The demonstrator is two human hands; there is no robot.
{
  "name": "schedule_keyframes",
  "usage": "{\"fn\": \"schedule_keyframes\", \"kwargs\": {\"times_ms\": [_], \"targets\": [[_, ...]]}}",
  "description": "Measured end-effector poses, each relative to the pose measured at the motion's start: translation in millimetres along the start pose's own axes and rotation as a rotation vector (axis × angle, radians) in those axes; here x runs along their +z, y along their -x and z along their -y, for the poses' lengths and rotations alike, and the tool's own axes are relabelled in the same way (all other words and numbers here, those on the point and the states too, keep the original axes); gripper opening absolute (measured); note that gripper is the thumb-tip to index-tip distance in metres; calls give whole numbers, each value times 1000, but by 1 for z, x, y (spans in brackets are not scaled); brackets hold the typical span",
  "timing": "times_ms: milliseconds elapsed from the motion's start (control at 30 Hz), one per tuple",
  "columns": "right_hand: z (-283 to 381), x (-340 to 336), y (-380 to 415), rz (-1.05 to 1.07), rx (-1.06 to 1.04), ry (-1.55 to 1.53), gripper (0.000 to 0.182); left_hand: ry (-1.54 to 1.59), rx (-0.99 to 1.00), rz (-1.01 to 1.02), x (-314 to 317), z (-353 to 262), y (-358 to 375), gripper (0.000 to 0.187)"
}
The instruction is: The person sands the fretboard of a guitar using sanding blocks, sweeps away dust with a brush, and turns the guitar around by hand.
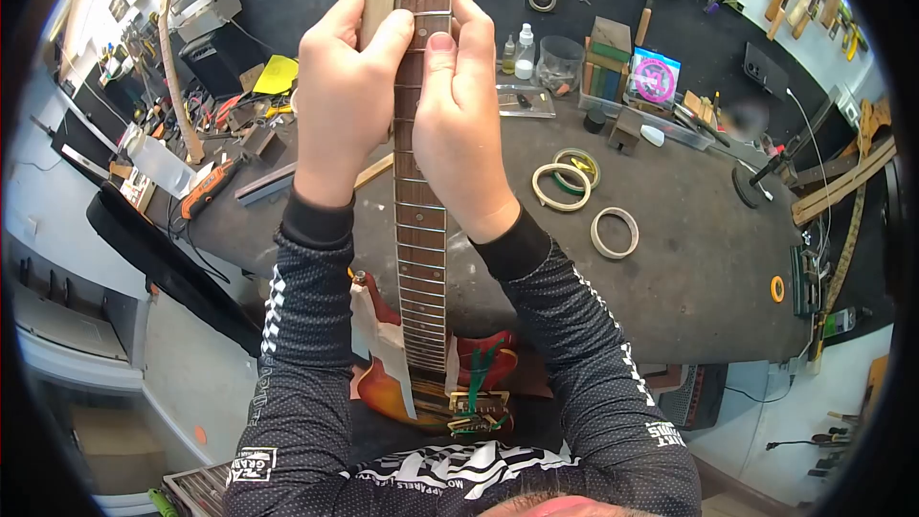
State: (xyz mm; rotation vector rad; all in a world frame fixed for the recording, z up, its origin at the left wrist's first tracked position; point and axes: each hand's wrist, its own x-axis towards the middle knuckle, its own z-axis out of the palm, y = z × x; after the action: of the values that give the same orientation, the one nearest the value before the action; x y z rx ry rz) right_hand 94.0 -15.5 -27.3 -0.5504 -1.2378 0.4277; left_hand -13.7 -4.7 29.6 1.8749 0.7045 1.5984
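one guitar neck (pixel 419 220): ran lengthwise away from the shirt (pixel 469 464), between left hand (pixel 347 86) and right hand (pixel 461 124), both grasping it, equally near.

This is a workshop. There is a big dark workbench (pixel 708 287) with rolls of tape (pixel 615 256) on the right and an orange power tool (pixel 206 193) on the left. Tools with wooden handles (pixel 793 14) line the far right. A guitar (pixel 421 249) is near, with tape on its body.
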Motion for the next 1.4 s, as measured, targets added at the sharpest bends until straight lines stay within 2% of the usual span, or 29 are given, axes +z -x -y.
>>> {"fn": "schedule_keyframes", "kwargs": {"times_ms": [100,233,300,367,433,567,600,700,733,833,867,900,1000,1033,1100,1167,1233,1300,1333,1400], "targets": [[-7,2,-1,-13,-99,49,49,-112,107,-117,6,3,25,52],[-4,2,0,-13,-108,77,48,-226,129,-82,2,-5,16,51],[0,-1,1,5,-3,41,48,-7,33,-28,3,2,-3,53],[-4,0,0,-7,-72,104,47,-146,77,-91,3,3,16,53],[-2,1,0,-24,-103,137,47,-97,131,-158,7,13,40,53],[-3,1,2,-6,-42,77,47,-27,-4,-15,-2,0,0,55],[-4,-1,0,4,-26,66,47,-9,18,-23,0,5,-1,52],[-2,1,1,-14,-86,109,47,-286,206,-160,3,10,32,48],[-3,2,2,-10,-91,103,47,-66,194,-222,13,13,38,48],[-6,1,0,-15,-103,147,47,-258,144,-79,0,-5,8,52],[-7,0,1,-8,-77,105,46,-141,45,1,-7,7,-7,52],[-8,1,2,2,-75,87,47,-42,31,-33,1,8,-5,52],[-4,0,0,-3,-96,106,49,-197,192,-136,5,6,29,53],[-3,0,-1,-27,-132,119,49,-77,163,-175,9,10,38,55],[-3,4,0,-40,-193,140,48,-224,121,-116,0,2,25,50],[-3,2,1,-19,-130,76,49,-174,58,-26,-7,12,-6,49],[-6,1,1,-19,-149,95,49,-186,186,-97,-1,16,4,28],[-1,2,1,-22,-119,87,50,-229,324,-244,8,20,32,25],[0,5,-2,-48,-196,197,48,-69,254,-273,14,22,41,32],[27,3,-3,-9,-53,100,47,-247,190,-111,1,14,21,45]]}}
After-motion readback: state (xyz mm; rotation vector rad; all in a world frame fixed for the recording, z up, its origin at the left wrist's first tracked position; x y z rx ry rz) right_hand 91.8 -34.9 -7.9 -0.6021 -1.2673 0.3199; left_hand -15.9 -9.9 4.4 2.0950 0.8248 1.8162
